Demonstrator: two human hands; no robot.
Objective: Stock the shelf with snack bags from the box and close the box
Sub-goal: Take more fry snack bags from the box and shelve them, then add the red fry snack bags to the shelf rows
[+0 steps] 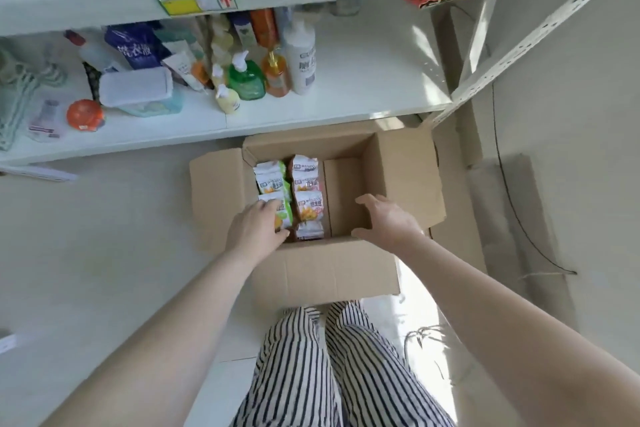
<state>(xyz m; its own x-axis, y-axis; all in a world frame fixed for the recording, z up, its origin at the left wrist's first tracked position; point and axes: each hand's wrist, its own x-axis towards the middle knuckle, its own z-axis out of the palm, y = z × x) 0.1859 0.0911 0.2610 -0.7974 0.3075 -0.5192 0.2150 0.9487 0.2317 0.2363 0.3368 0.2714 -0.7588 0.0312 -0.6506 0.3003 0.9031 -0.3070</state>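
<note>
An open cardboard box (325, 270) stands on the floor below the white shelf (363, 94), its flaps folded outward. Several snack bags lie in the box's left half: green-and-white ones (270, 178) on the left, orange-and-white ones (306, 173) beside them. The box's right half shows bare cardboard. My left hand (254, 227) reaches into the box and rests on the nearest green snack bag, fingers curled over it. My right hand (384, 217) hovers over the box's right half, fingers spread, holding nothing.
The shelf's left part holds bottles and cleaning goods, among them a green pump bottle (246, 78), a white bottle (301, 55) and a wipes pack (138, 92). The shelf's right part is bare. A metal upright (540, 35) slants at right. My striped trouser legs (332, 364) are below the box.
</note>
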